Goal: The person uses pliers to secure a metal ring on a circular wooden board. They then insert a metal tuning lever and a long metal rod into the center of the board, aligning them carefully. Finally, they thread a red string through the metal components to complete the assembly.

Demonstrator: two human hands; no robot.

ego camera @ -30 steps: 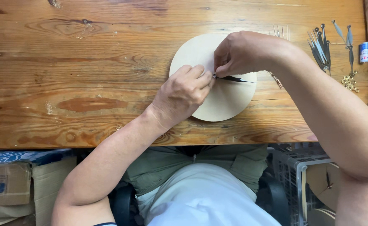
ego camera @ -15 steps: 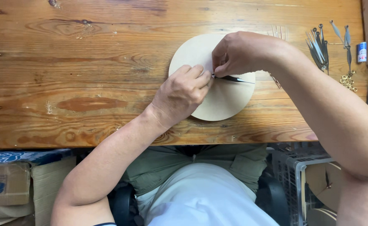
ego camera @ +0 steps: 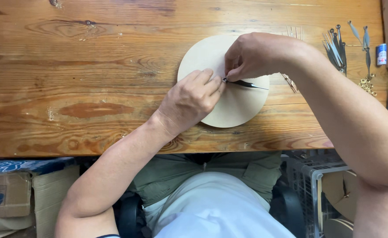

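A pale round wooden disc (ego camera: 240, 105) lies flat on the wooden table (ego camera: 70, 66). A thin black clock hand (ego camera: 249, 84) lies across the disc, pointing right from its centre. My right hand (ego camera: 258, 55) pinches the inner end of that hand at the disc's centre. My left hand (ego camera: 189, 101) rests on the disc's left side, its fingertips meeting the same spot and pressing there. What sits under the fingertips at the centre is hidden.
A bunch of dark metal clock hands (ego camera: 335, 48) lies at the right of the table, with two more hands (ego camera: 365, 42), small brass rings (ego camera: 367, 86) and a little blue-and-white cylinder (ego camera: 381, 54). Cardboard boxes (ego camera: 8, 194) and a wire crate (ego camera: 317, 185) stand below the table edge.
Both hands stay at the disc's centre; the view has shifted slightly, and the fingers have made only tiny adjustments on the black clock hand.
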